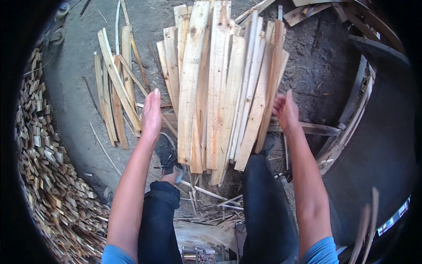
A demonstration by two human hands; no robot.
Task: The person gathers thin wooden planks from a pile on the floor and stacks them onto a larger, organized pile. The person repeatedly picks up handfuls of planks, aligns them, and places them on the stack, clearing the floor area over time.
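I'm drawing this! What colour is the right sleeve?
The right sleeve is blue, clearest in the head view.

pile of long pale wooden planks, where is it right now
In the head view, the pile of long pale wooden planks is at upper centre, between the bare left hand and bare right hand.

Grey floor (pixel 79 53): loose wooden boards (pixel 120 81) (some overlapping).

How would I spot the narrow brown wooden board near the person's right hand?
Start with the broad stack of pale wooden planks in the middle. Move to its right side, near the person's bare right hand. The narrow brown wooden board there is distinctly darker and redder than the pale planks beside it.
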